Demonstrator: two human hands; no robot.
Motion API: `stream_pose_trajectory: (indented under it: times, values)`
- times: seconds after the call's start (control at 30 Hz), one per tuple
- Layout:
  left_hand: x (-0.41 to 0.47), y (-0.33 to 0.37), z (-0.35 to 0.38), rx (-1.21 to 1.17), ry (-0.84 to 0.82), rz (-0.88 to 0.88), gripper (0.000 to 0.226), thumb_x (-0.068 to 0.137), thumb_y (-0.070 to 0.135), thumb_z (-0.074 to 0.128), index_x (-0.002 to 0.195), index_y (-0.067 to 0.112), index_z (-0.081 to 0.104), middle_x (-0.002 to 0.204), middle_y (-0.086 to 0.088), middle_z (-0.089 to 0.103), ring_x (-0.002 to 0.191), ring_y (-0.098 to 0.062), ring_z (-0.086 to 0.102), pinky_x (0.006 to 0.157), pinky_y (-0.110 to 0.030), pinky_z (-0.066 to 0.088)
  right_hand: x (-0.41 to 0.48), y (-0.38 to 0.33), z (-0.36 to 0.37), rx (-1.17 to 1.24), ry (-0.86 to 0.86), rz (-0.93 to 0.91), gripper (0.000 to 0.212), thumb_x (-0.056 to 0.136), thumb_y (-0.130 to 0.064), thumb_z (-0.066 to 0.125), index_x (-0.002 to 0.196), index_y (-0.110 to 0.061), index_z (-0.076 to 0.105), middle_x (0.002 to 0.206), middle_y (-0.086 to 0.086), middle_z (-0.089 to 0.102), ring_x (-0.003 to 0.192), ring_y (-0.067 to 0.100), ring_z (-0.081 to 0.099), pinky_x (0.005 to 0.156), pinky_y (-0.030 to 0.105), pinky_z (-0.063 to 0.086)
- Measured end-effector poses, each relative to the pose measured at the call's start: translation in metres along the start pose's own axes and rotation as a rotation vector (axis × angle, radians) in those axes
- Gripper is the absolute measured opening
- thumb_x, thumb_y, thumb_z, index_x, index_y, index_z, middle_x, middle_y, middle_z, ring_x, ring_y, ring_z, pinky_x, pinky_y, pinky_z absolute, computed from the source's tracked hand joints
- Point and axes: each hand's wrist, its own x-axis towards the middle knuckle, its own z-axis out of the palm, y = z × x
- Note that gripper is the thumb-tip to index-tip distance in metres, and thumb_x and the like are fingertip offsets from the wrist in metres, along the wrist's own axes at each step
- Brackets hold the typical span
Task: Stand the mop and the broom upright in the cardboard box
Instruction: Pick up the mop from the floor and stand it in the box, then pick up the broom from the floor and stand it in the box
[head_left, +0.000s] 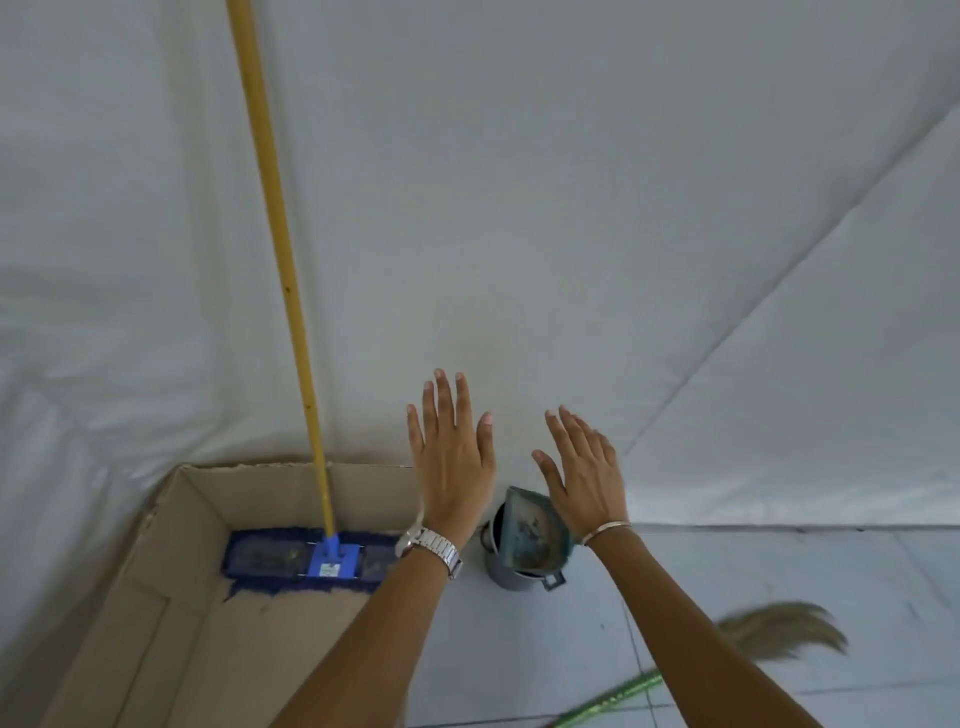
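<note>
A yellow handle (280, 249) rises from a blue mop (306, 560) in a plain brown box (156, 597). White sheet (571, 182) hangs behind. Pale grey tiled floor (779, 597). Grey bucket (511, 574). Broom (784, 631): tan bristles, seemingly glittery green stick. Silver watch (431, 546).

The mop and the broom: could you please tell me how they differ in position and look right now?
The mop stands upright in the cardboard box, its blue head flat on the bottom; the broom lies on the tiled floor outside the box. The mop has a yellow handle, the broom a green one with straw-coloured bristles. Neither is held: left hand and right hand are open and empty.
</note>
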Motion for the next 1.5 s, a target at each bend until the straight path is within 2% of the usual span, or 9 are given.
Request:
stream_pose_trajectory:
  times: [0.3, 0.43, 0.67, 0.83, 0.97, 1.1, 1.27, 1.37, 1.5]
  values:
    - [-0.090, 0.057, 0.100, 0.051, -0.160, -0.058, 0.065, 0.093, 0.048, 0.009, 0.144, 0.012, 0.026, 0.153, -0.014, 0.024, 0.142, -0.031, 0.022, 0.114, -0.045, 0.007, -0.075, 0.160, 0.004, -0.010, -0.084, 0.156, 0.069, 0.089, -0.057, 0.009, 0.136, -0.014, 0.035, 0.141, 0.014, 0.045, 0.129, 0.031, 0.042, 0.106, 0.048, 0.034]
    - [-0.131, 0.083, 0.183, 0.055, -0.205, -0.234, 0.074, 0.092, 0.053, 0.006, 0.140, 0.005, 0.033, 0.149, -0.018, 0.034, 0.138, -0.033, 0.031, 0.112, -0.047, 0.012, -0.100, 0.244, 0.037, -0.010, -0.203, 0.101, 0.063, 0.092, -0.051, 0.013, 0.129, -0.012, 0.046, 0.130, 0.016, 0.056, 0.118, 0.031, 0.054, 0.098, 0.047, 0.044]
    - [-0.226, 0.076, 0.365, 0.177, -0.381, -0.622, 0.097, 0.075, 0.070, -0.012, 0.143, 0.012, 0.027, 0.151, -0.012, 0.032, 0.143, -0.027, 0.019, 0.117, -0.048, 0.011, -0.153, 0.383, 0.165, -0.087, -0.534, -0.020, 0.063, 0.093, -0.048, 0.010, 0.122, -0.015, 0.055, 0.121, 0.013, 0.064, 0.107, 0.027, 0.062, 0.089, 0.044, 0.053]
    - [-0.290, 0.035, 0.485, 0.192, -0.461, -0.827, 0.080, 0.085, 0.068, 0.020, 0.142, 0.014, 0.028, 0.151, -0.014, 0.031, 0.143, -0.029, 0.020, 0.116, -0.050, 0.012, -0.195, 0.438, 0.296, -0.057, -0.702, -0.023, 0.067, 0.091, -0.050, 0.005, 0.127, -0.015, 0.049, 0.126, 0.014, 0.060, 0.112, 0.030, 0.059, 0.090, 0.049, 0.051]
    - [-0.339, -0.017, 0.589, 0.151, -0.419, -1.015, 0.076, 0.082, 0.058, 0.049, 0.139, 0.009, 0.033, 0.145, -0.022, 0.038, 0.136, -0.038, 0.032, 0.110, -0.055, 0.026, -0.229, 0.472, 0.428, -0.028, -0.760, -0.080, 0.054, 0.092, -0.047, 0.024, 0.133, -0.017, 0.040, 0.135, 0.013, 0.052, 0.121, 0.029, 0.051, 0.100, 0.048, 0.043]
    - [-0.389, -0.072, 0.680, -0.085, -0.350, -1.367, 0.082, 0.081, 0.058, 0.052, 0.142, 0.011, 0.025, 0.145, -0.025, 0.032, 0.127, -0.045, 0.039, 0.100, -0.056, 0.037, -0.265, 0.503, 0.551, -0.014, -0.849, -0.173, 0.049, 0.093, -0.040, 0.040, 0.137, -0.018, 0.034, 0.142, 0.012, 0.044, 0.127, 0.029, 0.043, 0.106, 0.046, 0.035]
    - [-0.435, -0.130, 0.744, -0.683, -0.125, -1.921, 0.083, 0.083, 0.054, 0.055, 0.144, 0.012, 0.018, 0.149, -0.016, 0.030, 0.134, -0.036, 0.033, 0.107, -0.056, 0.033, -0.302, 0.525, 0.638, 0.000, -1.018, -0.200, 0.047, 0.093, -0.043, 0.036, 0.134, -0.020, 0.036, 0.141, 0.010, 0.045, 0.125, 0.029, 0.045, 0.102, 0.044, 0.037]
    - [-0.441, -0.154, 0.757, -1.106, 0.053, -2.028, 0.065, 0.086, 0.048, 0.054, 0.139, 0.016, 0.031, 0.145, -0.012, 0.037, 0.133, -0.028, 0.036, 0.110, -0.055, 0.026, -0.312, 0.533, 0.657, -0.029, -1.039, -0.236, 0.043, 0.093, -0.044, 0.036, 0.126, -0.018, 0.046, 0.127, 0.010, 0.055, 0.113, 0.030, 0.052, 0.093, 0.042, 0.043]
    - [-0.435, -0.157, 0.762, -1.204, 0.218, -1.992, 0.049, 0.090, 0.032, 0.055, 0.134, 0.016, 0.039, 0.138, -0.011, 0.043, 0.129, -0.024, 0.042, 0.109, -0.056, 0.029, -0.301, 0.529, 0.660, -0.034, -1.021, -0.241, 0.042, 0.090, -0.048, 0.040, 0.120, -0.020, 0.051, 0.113, 0.014, 0.055, 0.102, 0.031, 0.052, 0.086, 0.041, 0.045]
